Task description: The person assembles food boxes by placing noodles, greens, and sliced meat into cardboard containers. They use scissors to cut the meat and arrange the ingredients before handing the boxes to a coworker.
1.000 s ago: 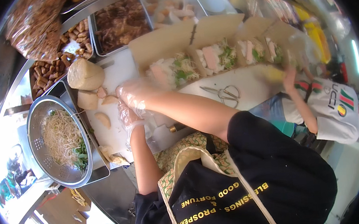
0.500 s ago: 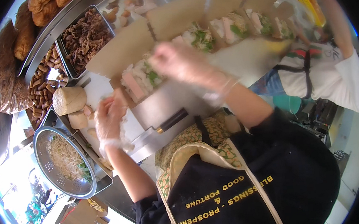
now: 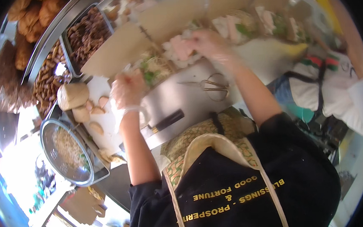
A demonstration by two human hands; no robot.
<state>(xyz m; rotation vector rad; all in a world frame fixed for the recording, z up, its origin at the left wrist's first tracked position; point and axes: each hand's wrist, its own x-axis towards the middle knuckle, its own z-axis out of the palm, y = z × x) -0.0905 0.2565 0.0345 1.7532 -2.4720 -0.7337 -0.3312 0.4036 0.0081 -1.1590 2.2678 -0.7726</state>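
Both my hands wear thin clear gloves. My right hand (image 3: 210, 45) reaches over a row of open brown cardboard boxes (image 3: 170, 22) and pinches pale pink meat slices (image 3: 180, 48) above the food. My left hand (image 3: 126, 92) sits with curled fingers at the near edge of a box filled with noodles and greens (image 3: 150, 69); the blur hides whether it grips anything. Further boxes with pink slices and greens (image 3: 242, 23) stand to the right.
Scissors (image 3: 208, 85) and a black-handled knife (image 3: 167, 121) lie on the steel counter (image 3: 176, 101). A metal colander of noodles (image 3: 67, 150) is at left, beside a white board with tan lumps (image 3: 73, 95). Trays of fried pieces (image 3: 86, 35) line the back. Another person (image 3: 332, 84) stands right.
My right hand has moved right and farther back, now over the boxes with pink slices. My left hand has shifted from the white board to the noodle box. The view has tilted.
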